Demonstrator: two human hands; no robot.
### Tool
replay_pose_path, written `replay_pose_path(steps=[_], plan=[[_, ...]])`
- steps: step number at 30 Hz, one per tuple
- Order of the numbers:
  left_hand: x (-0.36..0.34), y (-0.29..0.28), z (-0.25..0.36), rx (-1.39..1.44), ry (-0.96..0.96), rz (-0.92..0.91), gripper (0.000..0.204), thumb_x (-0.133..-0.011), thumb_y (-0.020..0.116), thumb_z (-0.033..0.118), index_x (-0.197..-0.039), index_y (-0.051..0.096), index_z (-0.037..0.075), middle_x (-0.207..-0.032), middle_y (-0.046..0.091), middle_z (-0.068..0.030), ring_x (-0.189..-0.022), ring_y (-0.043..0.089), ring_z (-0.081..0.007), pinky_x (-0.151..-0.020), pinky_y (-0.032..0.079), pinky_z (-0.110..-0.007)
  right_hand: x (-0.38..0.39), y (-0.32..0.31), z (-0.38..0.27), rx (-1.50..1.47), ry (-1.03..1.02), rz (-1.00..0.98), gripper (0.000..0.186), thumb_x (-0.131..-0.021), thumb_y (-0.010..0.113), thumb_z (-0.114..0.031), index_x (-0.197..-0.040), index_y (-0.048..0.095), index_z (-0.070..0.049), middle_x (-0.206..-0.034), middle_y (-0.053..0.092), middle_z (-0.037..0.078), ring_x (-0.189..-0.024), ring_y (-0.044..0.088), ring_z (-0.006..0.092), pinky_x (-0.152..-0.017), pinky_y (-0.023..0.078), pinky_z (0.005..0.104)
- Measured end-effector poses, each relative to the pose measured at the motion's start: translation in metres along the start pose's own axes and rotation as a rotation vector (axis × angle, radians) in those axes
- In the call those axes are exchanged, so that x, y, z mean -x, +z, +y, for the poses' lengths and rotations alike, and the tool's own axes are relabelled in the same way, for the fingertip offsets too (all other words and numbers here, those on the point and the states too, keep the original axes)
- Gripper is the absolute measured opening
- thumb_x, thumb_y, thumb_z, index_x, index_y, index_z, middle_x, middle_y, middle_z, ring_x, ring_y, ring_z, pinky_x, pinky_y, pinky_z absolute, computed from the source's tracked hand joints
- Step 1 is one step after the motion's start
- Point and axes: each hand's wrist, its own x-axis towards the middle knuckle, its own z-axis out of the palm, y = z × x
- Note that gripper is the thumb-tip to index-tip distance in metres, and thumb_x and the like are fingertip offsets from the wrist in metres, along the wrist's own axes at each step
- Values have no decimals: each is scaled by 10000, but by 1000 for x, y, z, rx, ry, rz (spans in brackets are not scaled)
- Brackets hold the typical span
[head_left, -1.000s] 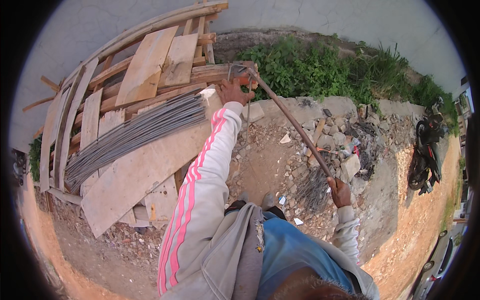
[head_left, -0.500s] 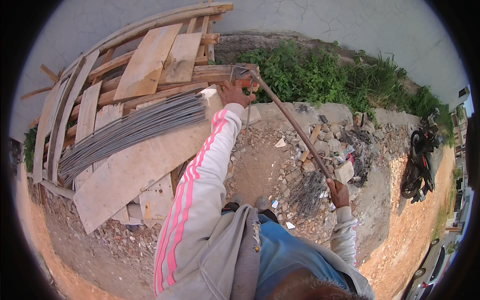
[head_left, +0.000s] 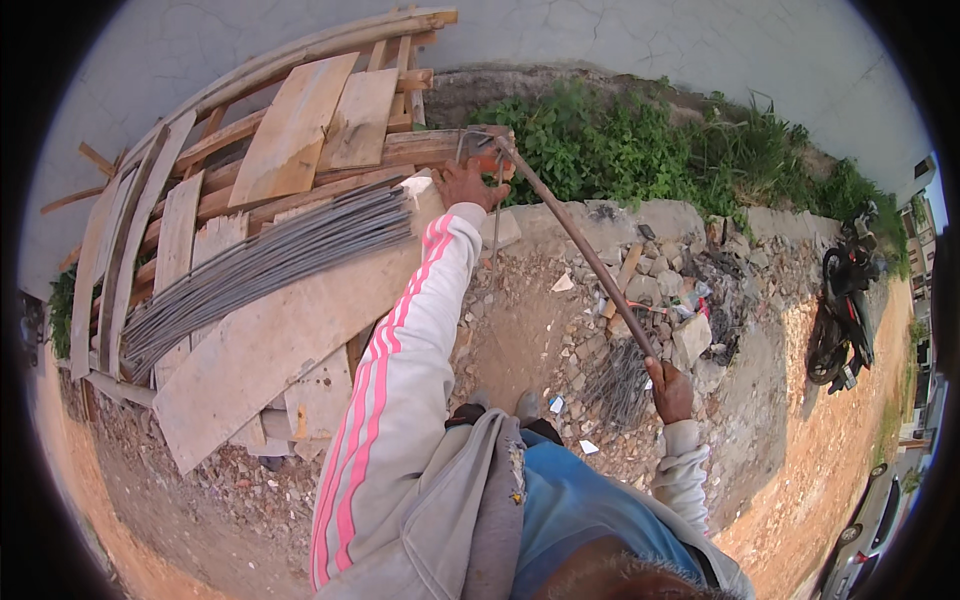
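At the end of the timber stack, my left hand (head_left: 464, 185) grips a thin bent steel rod (head_left: 496, 245), which hangs below it, by a small bending fixture (head_left: 485, 143) on a wooden block. My fingers are curled and partly hide where they meet the rod. My right hand (head_left: 671, 391) is closed round the lower end of a long rusty metal bar (head_left: 585, 247), whose upper end rests at the fixture. A bundle of long grey rebar (head_left: 265, 258) lies on boards just left of my left arm.
Loose planks and a timber stack (head_left: 285, 120) stand against a pale cracked wall (head_left: 600, 35). Weeds (head_left: 620, 150) grow along its base. Rubble (head_left: 690, 300) and tangled wire (head_left: 615, 385) lie right of my feet. A motorbike (head_left: 840, 320) and a car (head_left: 865, 530) are at the far right.
My right hand and the bar's lower end have moved slightly to the left. My left hand stays at the fixture.
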Motion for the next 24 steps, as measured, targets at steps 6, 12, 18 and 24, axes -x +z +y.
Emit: replay_pose_path(steps=[6,12,18,24], plan=[[11,-12,5,-32,27,-28,908,-710,793,669,-1411,518,163,-1427,427,-238,-1436,356,-431,-1245,53,-549,32,-11,-34,-59,40,-81,621,-1027,500,-554,-801,623,10,-711,608,280,-677,611,478,-627,454,537],[9,-8,-4,-52,69,10,958,-678,739,742,-1408,537,156,-1430,456,-274,-1416,382,-427,-1215,101,-569,63,-6,-51,-679,224,-546,435,-1058,518,-451,-913,539,-41,-641,521,83,-461,503,194,-458,420,371],[3,-9,-6,-22,81,-23,946,-682,789,695,-1387,522,124,-1398,451,-265,-1400,393,-445,-1224,71,-584,69,-15,-75,-994,441,-673,342,-1051,560,-428,-930,497,-114,-614,407,-43,-423,351,64,-373,303,239],[15,-7,-3,67,113,10,954,-679,799,681,-1374,513,94,-1379,452,-284,-1381,417,-455,-1224,79,-597,130,10,-164,-1186,487,-635,290,-1058,545,-388,-985,494,-112,-637,399,-60,-456,331,34,-389,259,224]])
